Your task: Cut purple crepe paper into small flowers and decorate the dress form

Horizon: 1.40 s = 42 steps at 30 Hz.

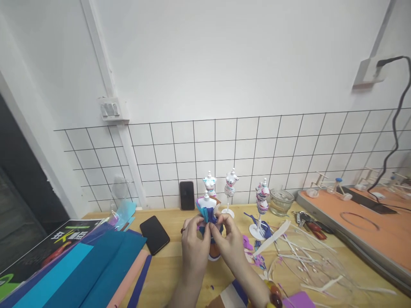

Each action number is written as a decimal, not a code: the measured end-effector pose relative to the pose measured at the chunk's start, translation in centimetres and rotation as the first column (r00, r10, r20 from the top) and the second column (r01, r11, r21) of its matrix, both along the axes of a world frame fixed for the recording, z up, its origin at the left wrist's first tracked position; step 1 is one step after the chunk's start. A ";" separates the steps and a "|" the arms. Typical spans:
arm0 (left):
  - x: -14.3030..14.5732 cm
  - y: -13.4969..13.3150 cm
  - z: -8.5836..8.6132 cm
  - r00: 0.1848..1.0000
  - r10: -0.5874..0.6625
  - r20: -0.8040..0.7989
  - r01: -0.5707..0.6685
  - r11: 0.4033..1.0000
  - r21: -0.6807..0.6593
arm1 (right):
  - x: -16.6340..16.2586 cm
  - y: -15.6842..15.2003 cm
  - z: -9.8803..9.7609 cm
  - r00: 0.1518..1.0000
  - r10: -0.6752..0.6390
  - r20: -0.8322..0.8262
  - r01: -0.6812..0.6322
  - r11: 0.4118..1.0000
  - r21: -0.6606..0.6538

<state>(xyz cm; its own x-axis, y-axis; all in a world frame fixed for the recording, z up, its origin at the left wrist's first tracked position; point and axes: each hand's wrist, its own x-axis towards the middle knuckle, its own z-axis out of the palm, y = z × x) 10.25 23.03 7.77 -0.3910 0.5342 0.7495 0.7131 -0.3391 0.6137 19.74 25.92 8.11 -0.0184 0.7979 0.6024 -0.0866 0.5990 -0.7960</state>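
Both my hands meet at the middle of the wooden table (173, 273). My left hand (195, 244) and my right hand (229, 239) pinch a small white dress-form mannequin (207, 203) wrapped in blue and purple foam strips, fingers closed on the wrap at its waist. The mannequin stands upright on its round base (214, 256) between my wrists. Three more little mannequins stand behind it, one (209, 183) close by, one (231, 184) further back and one (262, 199) to the right.
A black phone (154, 234) lies left of my hands; another phone (186, 195) leans on the tiled wall. Blue and pink foam sheets (90, 269) and a box (48, 248) are stacked at left. A glass jar (281, 202), pliers (310, 224), foam scraps (298, 252) and an orange tray (369, 226) lie right.
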 end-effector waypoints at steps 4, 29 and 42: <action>-0.2 -0.1 0.0 0.999 -0.030 -0.021 0.031 0.999 0.023 | 0.2 -0.4 0.7 0.998 0.017 0.061 -0.020 0.999 0.041; -0.4 -0.1 0.0 0.962 -0.180 0.206 0.195 0.979 -0.054 | 0.5 0.3 0.4 0.983 -0.122 0.138 0.103 0.985 0.141; -0.1 -0.6 0.4 0.969 -0.221 0.113 0.227 0.973 -0.048 | 0.4 0.1 0.1 0.977 -0.164 0.134 0.143 0.977 0.156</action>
